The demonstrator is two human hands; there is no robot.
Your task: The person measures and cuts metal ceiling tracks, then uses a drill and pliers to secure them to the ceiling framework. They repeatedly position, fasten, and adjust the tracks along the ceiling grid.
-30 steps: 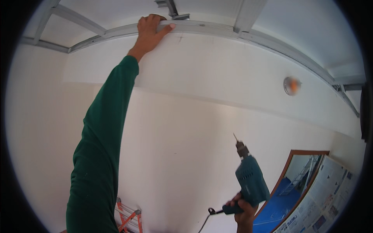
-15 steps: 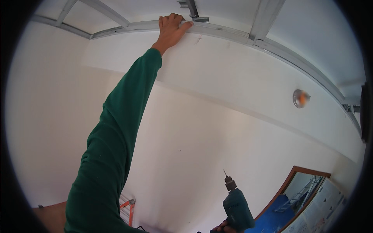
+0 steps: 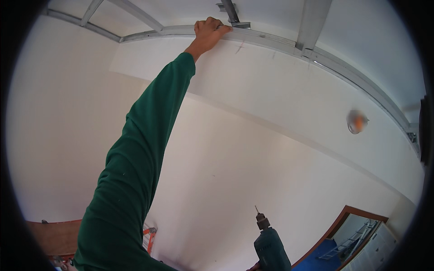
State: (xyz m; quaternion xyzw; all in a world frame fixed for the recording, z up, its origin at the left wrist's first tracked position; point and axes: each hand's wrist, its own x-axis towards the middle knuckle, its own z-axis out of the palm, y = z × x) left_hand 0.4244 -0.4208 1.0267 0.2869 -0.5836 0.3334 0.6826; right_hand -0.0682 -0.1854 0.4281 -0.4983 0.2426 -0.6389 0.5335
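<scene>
- A brown board (image 3: 58, 237) stands well below the left end of the metal rail (image 3: 275, 41), its upper edge curved at the picture's rim
- A green sleeve (image 3: 135, 149) covers the left arm, slanting up from the lower edge until its cuff sits just below the rail
- A ladder (image 3: 150, 238) with orange and silver parts shows beside the sleeve, well below the rail and partly hidden
- The left hand (image 3: 209, 37) is on the rail, fingers bent over its upper edge and thumb laid along it toward the right, holding it; how firmly, I cannot tell
- A dark metal bracket (image 3: 232, 12) rises above the rail, just right of that hand
- A cross-shaped mark (image 3: 239, 48) is on the pale wall (image 3: 221, 135) just below the rail
- The right hand (image 3: 255, 267), mostly cut off by the lower edge, is closed around the drill, far below the rail
- The dark teal drill (image 3: 271, 250) is well apart from the rail, its thin bit (image 3: 257, 209) pointing up toward it
- A round thing (image 3: 356, 122) with a blurred orange middle sits below the rail's right part
- A brown-framed doorway (image 3: 366, 213) lies lowest under the rail's right end, showing blue floor (image 3: 321, 255)
</scene>
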